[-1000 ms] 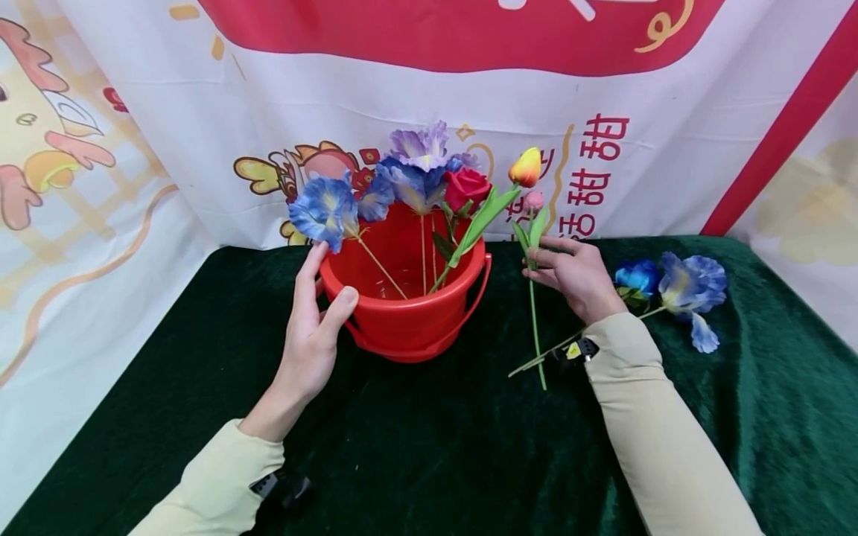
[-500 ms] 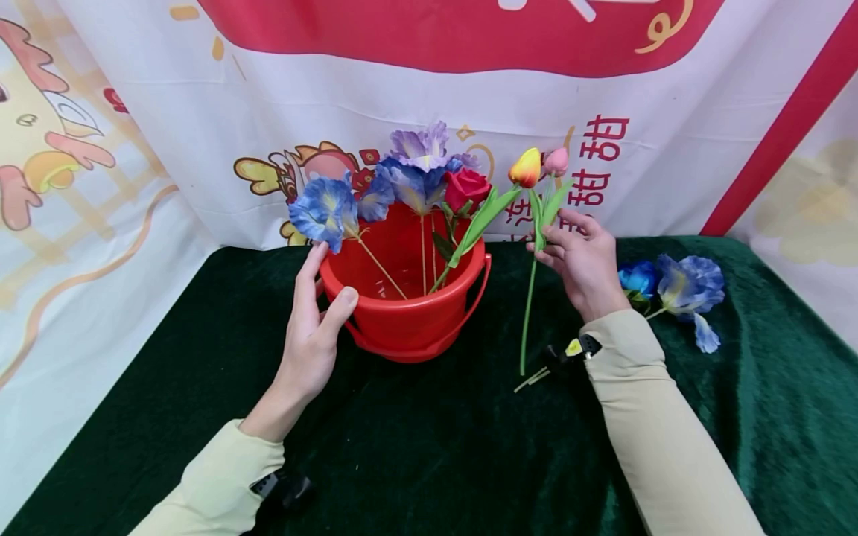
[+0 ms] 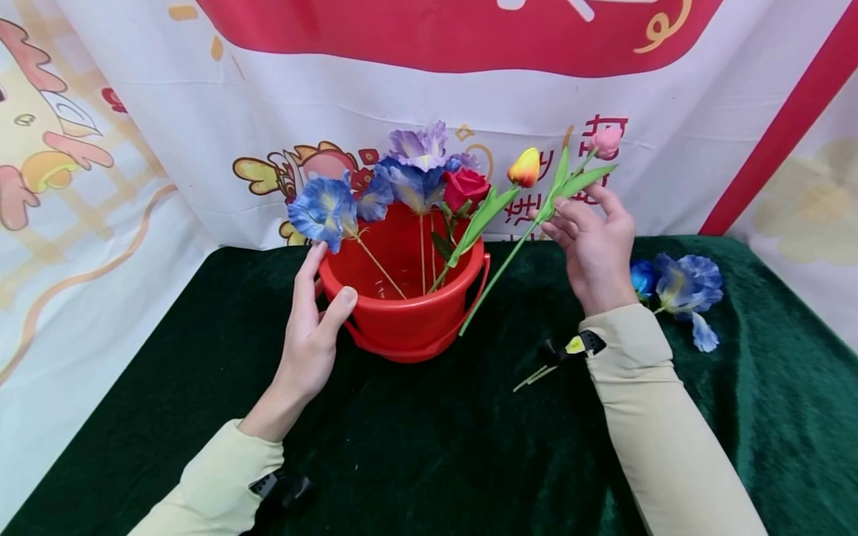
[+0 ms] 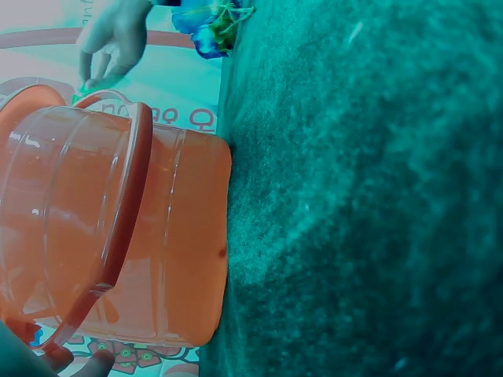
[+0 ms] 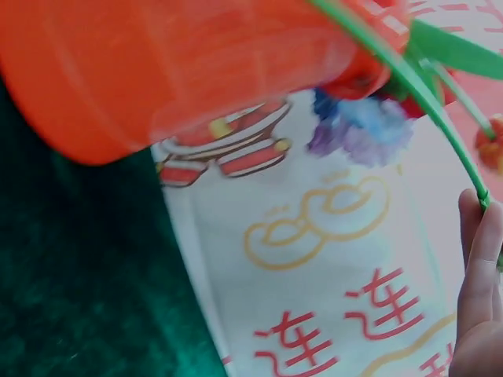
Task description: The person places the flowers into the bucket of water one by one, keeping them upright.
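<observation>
A red bucket (image 3: 409, 324) stands on the green cloth with several artificial flowers leaning in it: blue irises (image 3: 325, 211), a purple iris (image 3: 421, 146), a red rose (image 3: 465, 189) and a yellow-orange tulip (image 3: 525, 167). My left hand (image 3: 308, 350) holds the bucket's left side, thumb at the front rim. To the right of the bucket my right hand (image 3: 593, 246) pinches a pink tulip (image 3: 606, 141) just below its leaves. Its stem (image 3: 499, 274) slants down to the left, the lower end overlapping the bucket's right side in the head view. In the right wrist view the stem crosses before the bucket.
A blue iris (image 3: 690, 284) and a darker blue flower (image 3: 643, 278) lie on the cloth at the right, partly behind my right wrist, their stem ends (image 3: 534, 377) poking out to its left. A printed white backdrop (image 3: 670, 149) hangs behind the table.
My right hand has lifted the pink tulip up from the cloth and shifted slightly right. The stem has tilted, its lower end swinging left toward the bucket. My left hand has stayed still.
</observation>
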The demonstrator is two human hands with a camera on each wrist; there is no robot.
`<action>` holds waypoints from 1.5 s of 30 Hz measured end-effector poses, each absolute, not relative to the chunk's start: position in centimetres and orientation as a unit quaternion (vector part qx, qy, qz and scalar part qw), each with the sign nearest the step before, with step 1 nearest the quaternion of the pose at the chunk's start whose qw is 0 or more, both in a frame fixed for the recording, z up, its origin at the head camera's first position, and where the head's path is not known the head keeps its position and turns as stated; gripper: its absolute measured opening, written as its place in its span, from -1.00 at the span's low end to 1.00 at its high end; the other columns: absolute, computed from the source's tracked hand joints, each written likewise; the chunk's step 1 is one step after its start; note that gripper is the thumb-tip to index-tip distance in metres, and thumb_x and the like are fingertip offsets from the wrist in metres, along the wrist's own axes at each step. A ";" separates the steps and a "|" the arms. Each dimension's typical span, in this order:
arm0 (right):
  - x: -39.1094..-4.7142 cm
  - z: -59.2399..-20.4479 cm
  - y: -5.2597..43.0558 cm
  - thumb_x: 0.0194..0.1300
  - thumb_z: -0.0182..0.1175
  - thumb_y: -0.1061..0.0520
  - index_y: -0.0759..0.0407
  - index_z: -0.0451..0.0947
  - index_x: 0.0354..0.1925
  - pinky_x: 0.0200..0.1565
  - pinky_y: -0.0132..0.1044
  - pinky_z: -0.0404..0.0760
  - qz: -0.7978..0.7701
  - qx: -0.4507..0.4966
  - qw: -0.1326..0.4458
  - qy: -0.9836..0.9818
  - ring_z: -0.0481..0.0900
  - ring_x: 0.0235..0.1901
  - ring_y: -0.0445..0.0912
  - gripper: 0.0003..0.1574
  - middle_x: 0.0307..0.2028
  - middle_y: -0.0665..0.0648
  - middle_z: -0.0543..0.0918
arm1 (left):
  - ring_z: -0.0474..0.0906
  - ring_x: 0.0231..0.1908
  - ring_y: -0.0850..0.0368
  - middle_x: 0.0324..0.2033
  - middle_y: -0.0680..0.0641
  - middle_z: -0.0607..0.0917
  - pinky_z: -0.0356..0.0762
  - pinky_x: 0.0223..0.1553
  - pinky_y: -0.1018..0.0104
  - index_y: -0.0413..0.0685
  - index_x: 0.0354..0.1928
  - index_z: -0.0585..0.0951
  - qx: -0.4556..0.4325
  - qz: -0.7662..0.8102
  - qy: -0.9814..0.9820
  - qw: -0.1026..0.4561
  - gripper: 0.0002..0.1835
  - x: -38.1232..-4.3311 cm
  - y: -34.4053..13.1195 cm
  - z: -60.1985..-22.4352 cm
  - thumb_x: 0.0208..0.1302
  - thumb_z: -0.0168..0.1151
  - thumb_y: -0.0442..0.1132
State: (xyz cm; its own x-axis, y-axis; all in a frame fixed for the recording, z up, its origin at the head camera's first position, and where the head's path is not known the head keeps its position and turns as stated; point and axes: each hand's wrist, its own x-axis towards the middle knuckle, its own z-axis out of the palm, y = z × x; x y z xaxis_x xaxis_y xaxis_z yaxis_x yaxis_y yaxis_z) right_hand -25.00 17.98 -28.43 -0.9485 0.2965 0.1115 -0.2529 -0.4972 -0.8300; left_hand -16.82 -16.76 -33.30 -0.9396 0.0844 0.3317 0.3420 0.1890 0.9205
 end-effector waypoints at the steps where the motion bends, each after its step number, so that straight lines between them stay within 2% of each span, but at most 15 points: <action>1: -24.9 -28.1 18.0 0.36 0.40 0.31 0.21 0.52 0.28 -0.23 -0.35 0.81 0.871 -0.026 0.155 -0.466 0.84 -0.37 -0.08 -0.44 -0.14 0.14 0.77 | 0.14 0.58 -0.01 0.66 0.20 0.02 0.59 0.20 0.55 0.34 0.71 -0.08 -0.140 -0.622 -0.764 0.104 -0.24 -16.8 -16.8 -33.3 0.65 0.00 -0.08; 6: -24.2 -26.7 18.4 0.34 0.39 0.37 0.34 0.64 0.14 -0.25 -0.36 0.81 0.908 -0.039 0.121 -0.399 0.88 -0.27 0.01 -0.59 -0.05 0.21 0.72 | 0.15 0.58 -0.03 0.66 0.19 0.02 0.59 0.20 0.55 0.34 0.71 -0.08 -0.139 -0.622 -0.764 0.103 -0.24 -16.8 -16.7 -33.2 0.65 0.00 -0.06; 11: -23.6 -25.8 18.8 0.39 0.31 0.42 0.38 0.62 0.01 -0.25 -0.36 0.80 0.945 -0.047 0.076 -0.315 0.87 -0.18 0.07 -0.77 -0.10 0.27 0.71 | 0.15 0.58 -0.04 0.66 0.18 0.02 0.59 0.20 0.56 0.33 0.71 -0.08 -0.139 -0.623 -0.763 0.102 -0.24 -16.8 -16.7 -33.3 0.64 0.01 -0.01; 14: -23.3 -25.5 18.7 0.40 0.30 0.42 0.39 0.60 -0.01 -0.23 -0.36 0.81 0.955 -0.053 0.073 -0.282 0.86 -0.13 0.09 -0.79 -0.07 0.30 0.71 | 0.15 0.58 -0.03 0.66 0.18 0.03 0.60 0.19 0.55 0.33 0.71 -0.08 -0.140 -0.624 -0.762 0.103 -0.24 -16.9 -16.7 -33.3 0.64 0.01 -0.01; 18: -23.1 -25.2 17.9 0.38 0.31 0.43 0.38 0.61 0.01 -0.22 -0.34 0.81 0.954 -0.051 0.095 -0.280 0.87 -0.13 0.09 -0.76 -0.05 0.29 0.70 | 0.15 0.58 -0.03 0.65 0.19 0.03 0.61 0.19 0.54 0.33 0.71 -0.08 -0.141 -0.627 -0.759 0.103 -0.24 -16.9 -16.7 -33.3 0.64 0.01 -0.05; 21: -23.1 -25.2 16.9 0.35 0.36 0.42 0.38 0.63 0.04 -0.22 -0.31 0.83 0.942 -0.038 0.123 -0.309 0.88 -0.21 0.08 -0.70 -0.05 0.26 0.70 | 0.16 0.57 -0.03 0.65 0.19 0.04 0.61 0.19 0.54 0.34 0.70 -0.07 -0.142 -0.629 -0.757 0.102 -0.25 -16.9 -16.7 -33.2 0.65 0.00 -0.06; 28: -22.7 -25.5 14.2 0.29 0.41 0.41 0.35 0.68 0.01 -0.26 -0.28 0.83 0.900 0.008 0.189 -0.393 0.83 -0.40 -0.04 -0.69 -0.23 0.21 0.80 | 0.16 0.57 -0.02 0.64 0.21 0.05 0.61 0.19 0.54 0.34 0.70 -0.06 -0.141 -0.629 -0.758 0.102 -0.25 -16.8 -16.6 -33.1 0.64 0.01 -0.04; 35: -22.1 -26.4 11.8 0.33 0.42 0.33 0.24 0.76 0.00 -0.17 -0.27 0.83 0.814 0.066 0.234 -0.528 0.81 -0.26 -0.08 -0.73 -0.12 0.14 0.85 | 0.17 0.57 -0.04 0.65 0.19 0.04 0.62 0.18 0.54 0.34 0.70 -0.07 -0.142 -0.626 -0.760 0.105 -0.24 -16.9 -16.8 -33.3 0.64 0.02 -0.03; 38: -21.8 -26.8 11.0 0.33 0.44 0.30 0.22 0.77 -0.01 -0.15 -0.28 0.80 0.765 0.072 0.248 -0.590 0.79 -0.20 -0.07 -0.75 -0.16 0.06 0.84 | 0.16 0.57 -0.05 0.65 0.20 0.03 0.62 0.18 0.54 0.34 0.70 -0.07 -0.145 -0.626 -0.759 0.107 -0.24 -16.9 -16.8 -33.3 0.64 0.02 -0.03; 41: -21.6 -27.4 10.4 0.33 0.45 0.24 0.20 0.78 0.01 -0.11 -0.31 0.79 0.718 0.077 0.251 -0.644 0.77 -0.14 -0.07 -0.73 -0.17 -0.02 0.84 | 0.12 0.60 -0.03 0.66 0.25 -0.01 0.60 0.20 0.54 0.34 0.70 -0.06 -0.149 -0.624 -0.759 0.110 -0.25 -16.9 -16.7 -33.3 0.64 0.02 -0.05; 45: -21.4 -27.9 9.7 0.33 0.46 0.21 0.18 0.80 0.01 -0.14 -0.35 0.78 0.680 0.087 0.244 -0.686 0.76 -0.11 -0.10 -0.72 -0.17 -0.02 0.85 | 0.05 0.62 0.05 0.67 0.33 -0.07 0.56 0.24 0.56 0.36 0.70 -0.05 -0.146 -0.622 -0.761 0.111 -0.25 -16.9 -16.6 -33.2 0.64 0.02 -0.04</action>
